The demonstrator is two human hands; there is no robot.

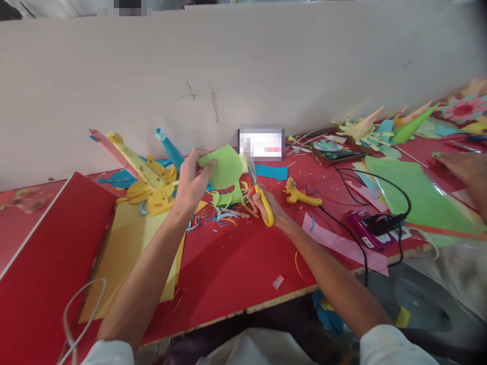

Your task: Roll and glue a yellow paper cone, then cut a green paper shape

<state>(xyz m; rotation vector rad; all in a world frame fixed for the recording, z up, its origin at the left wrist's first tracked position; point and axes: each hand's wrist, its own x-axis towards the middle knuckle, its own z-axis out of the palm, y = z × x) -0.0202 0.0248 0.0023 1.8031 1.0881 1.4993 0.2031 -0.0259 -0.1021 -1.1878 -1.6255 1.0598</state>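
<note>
My left hand [196, 180] pinches a piece of green paper [226, 170] by its left side, thumb on top, above the table. The paper has a rounded right edge. In my right hand [266, 205] is a pair of scissors [264, 200] with yellow handles, blades pointing up and away beside the paper's right edge. Whether the blades touch the paper I cannot tell. Below the paper, curled green strips [228, 198] and thin blue and yellow paper scraps [224, 218] lie on the red table [236, 268].
A yellow glue gun [300, 195] lies right of the scissors, its cord running to a purple power box [369, 230]. Yellow sheets [129, 243] and paper cones [133, 159] lie left. A lit phone [266, 144] leans at the wall. Another person's hand [464, 170] is far right.
</note>
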